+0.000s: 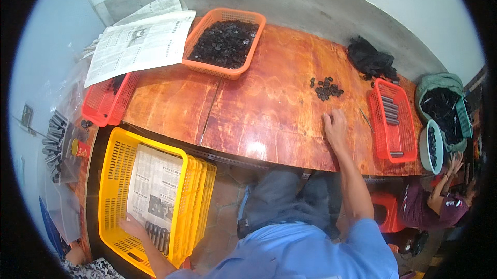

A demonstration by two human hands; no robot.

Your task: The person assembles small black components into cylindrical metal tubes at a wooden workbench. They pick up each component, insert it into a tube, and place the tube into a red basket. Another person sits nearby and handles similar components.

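My left hand (135,228) is inside the yellow crate (115,175), beside a row of dark cylindrical tubes (158,237) lying on newspaper (154,175). Its fingers look apart, and I see nothing in them. On the wooden table (269,123), my right hand (336,125) rests with curled fingers just on the near side of a small pile of black round pieces (328,90). Whatever those fingers may hold is too small or hidden to make out. A thin stick-like tool (366,120) lies to the right of this hand.
An orange basket (220,70) full of black pieces stands at the back, next to newspaper sheets (140,40). Red baskets (382,139) stand at both sides, the right one holding tubes. Black cloth (368,57), a pale green basin (425,149) and a co-worker (432,204) are at the right.
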